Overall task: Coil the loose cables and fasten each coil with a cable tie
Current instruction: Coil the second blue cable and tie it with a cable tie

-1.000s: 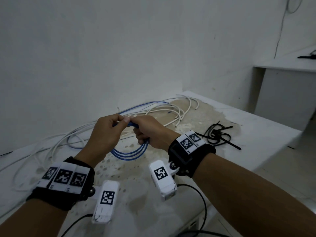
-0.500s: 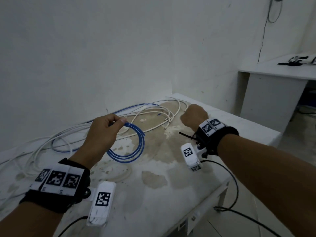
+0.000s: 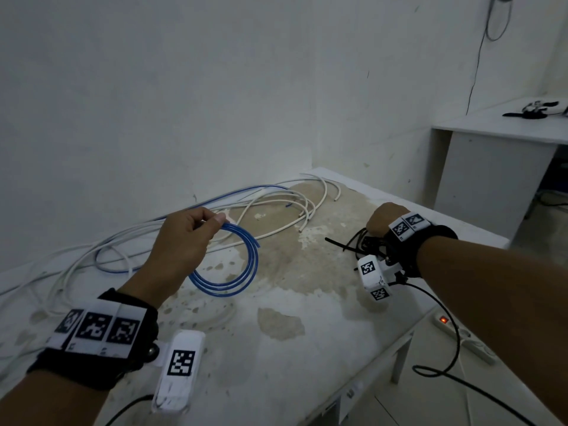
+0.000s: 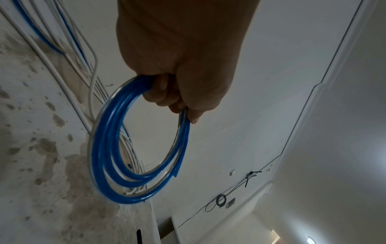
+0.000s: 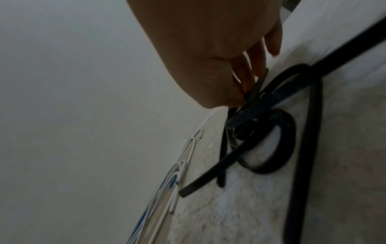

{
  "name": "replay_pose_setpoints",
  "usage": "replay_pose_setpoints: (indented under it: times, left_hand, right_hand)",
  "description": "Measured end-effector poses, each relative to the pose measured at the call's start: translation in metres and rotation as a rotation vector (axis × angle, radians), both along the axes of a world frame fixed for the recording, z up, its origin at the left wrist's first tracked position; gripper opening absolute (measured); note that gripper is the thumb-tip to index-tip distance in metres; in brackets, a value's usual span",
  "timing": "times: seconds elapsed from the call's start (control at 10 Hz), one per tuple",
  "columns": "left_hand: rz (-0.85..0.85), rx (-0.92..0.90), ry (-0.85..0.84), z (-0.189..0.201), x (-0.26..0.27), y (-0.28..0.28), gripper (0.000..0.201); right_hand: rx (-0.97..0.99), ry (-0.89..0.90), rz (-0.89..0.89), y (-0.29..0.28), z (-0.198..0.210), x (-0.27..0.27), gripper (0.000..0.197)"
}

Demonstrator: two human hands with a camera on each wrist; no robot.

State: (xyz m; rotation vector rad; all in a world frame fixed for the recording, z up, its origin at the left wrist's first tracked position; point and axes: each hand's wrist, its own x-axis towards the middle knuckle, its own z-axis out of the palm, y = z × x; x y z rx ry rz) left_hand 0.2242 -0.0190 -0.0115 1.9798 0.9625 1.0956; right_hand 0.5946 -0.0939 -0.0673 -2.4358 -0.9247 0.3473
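A coil of blue cable (image 3: 236, 272) (image 4: 108, 148) hangs above the stained table (image 3: 276, 364); my left hand (image 3: 196, 229) (image 4: 177, 92) grips its top between thumb and curled fingers. My right hand (image 3: 379, 219) (image 5: 248, 87) is at the table's right side, over a heap of black cable ties (image 3: 353, 245) (image 5: 269, 132). In the right wrist view its thumb and fingers pinch one black tie (image 5: 255, 90) in the heap. Loose white and blue cables (image 3: 276, 201) lie along the wall.
More white cable (image 3: 76, 272) trails off the table's left end. The table's front edge runs down to the right; a power strip (image 3: 461, 336) with a lit switch lies on the floor. A second white table (image 3: 498, 130) with dark tools stands at the far right.
My right hand let go of the blue coil and moved right to the black cable ties, where it now pinches one. The left hand keeps holding the coil.
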Motion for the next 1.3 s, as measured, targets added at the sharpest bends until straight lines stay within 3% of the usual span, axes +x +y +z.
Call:
replay_pose_setpoints:
  times: [0.1, 0.2, 0.6, 0.8, 1.0, 1.2, 1.3]
  left_hand:
    - [0.002, -0.012, -0.01, 0.0, -0.003, 0.002, 0.022]
    - [-0.001, -0.024, -0.029, 0.0, -0.004, 0.004, 0.021]
    - [0.002, -0.019, -0.046, 0.0, -0.012, 0.004, 0.023]
    - [-0.021, -0.018, -0.083, -0.001, -0.017, 0.01, 0.024]
    - [-0.008, -0.019, -0.109, -0.004, -0.024, 0.015, 0.022]
    - [0.072, -0.007, -0.147, -0.003, -0.059, 0.015, 0.023]
    - [0.148, 0.011, -0.133, -0.001, -0.087, 0.016, 0.025]
  right_hand:
    - [-0.058, -0.183, 0.086, -0.002, -0.002, 0.0, 0.018]
    - [0.053, -0.205, 0.036, 0.004, -0.003, 0.006, 0.028]
    - [0.539, -0.117, -0.256, 0.03, 0.008, -0.016, 0.011]
    - [0.599, -0.087, -0.132, 0.039, 0.021, -0.04, 0.01]
    - [0.808, 0.034, 0.068, 0.073, 0.038, -0.094, 0.011]
    - [0.96, 0.154, 0.38, 0.102, 0.067, -0.205, 0.012]
    - [0.94, 0.204, 0.613, 0.11, 0.076, -0.272, 0.014]
